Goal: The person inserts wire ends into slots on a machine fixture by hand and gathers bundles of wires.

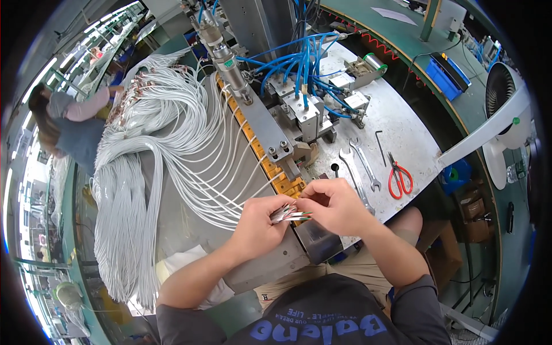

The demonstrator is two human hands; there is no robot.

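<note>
My left hand [258,225] is closed around a small bunch of white cables [283,214], whose thin inner wires stick out in white, green and red. Close beside it, my right hand [336,208] has thumb and fingers pinched together at the wire ends; its fingers hide whatever lies between them. Both hands are just in front of the near end of a yellow slotted rail [277,175]. Long white cables [198,187] lead from a large heap toward the rail and my left hand.
A machine with a metal cylinder [231,70] and blue air hoses [307,57] rises behind the rail. To the right lie spanners [364,164], a hex key [380,148] and red-handled snips [400,177]. A white fan [506,109] stands far right; another person [72,123] works at left.
</note>
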